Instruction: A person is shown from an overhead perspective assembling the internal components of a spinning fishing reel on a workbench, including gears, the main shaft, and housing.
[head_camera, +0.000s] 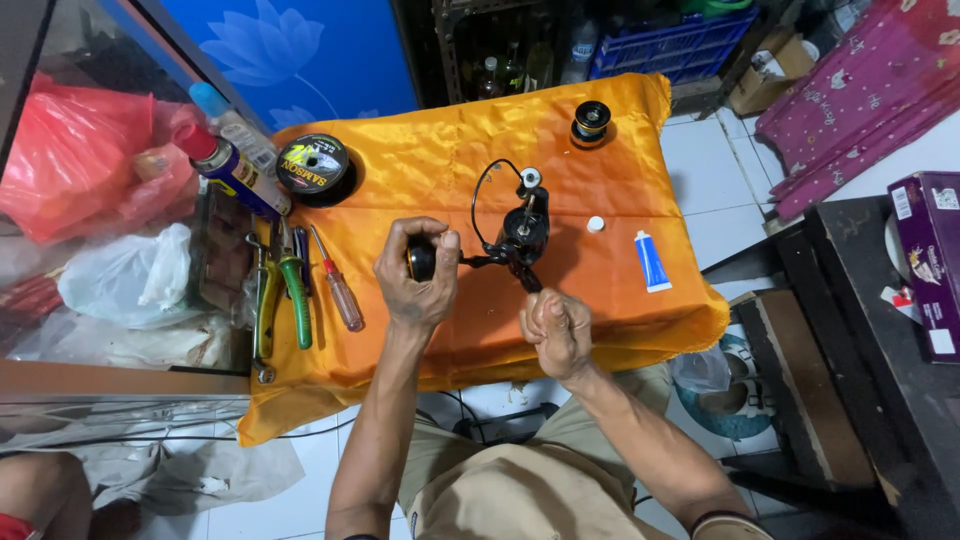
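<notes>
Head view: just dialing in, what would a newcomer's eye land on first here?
The bright orange cloth over the table, filling the middle of the view. At its centre, a black fishing reel: the left hand grips its handle knob and the right hand holds its foot. Along the cloth's left edge lie pliers and a screwdriver, with a spool of line behind them.

black round handle knob (421, 262) mostly wrapped by left hand (416, 272) | black reel foot (530, 283) (lower end) hidden in right hand (556, 328)
</notes>
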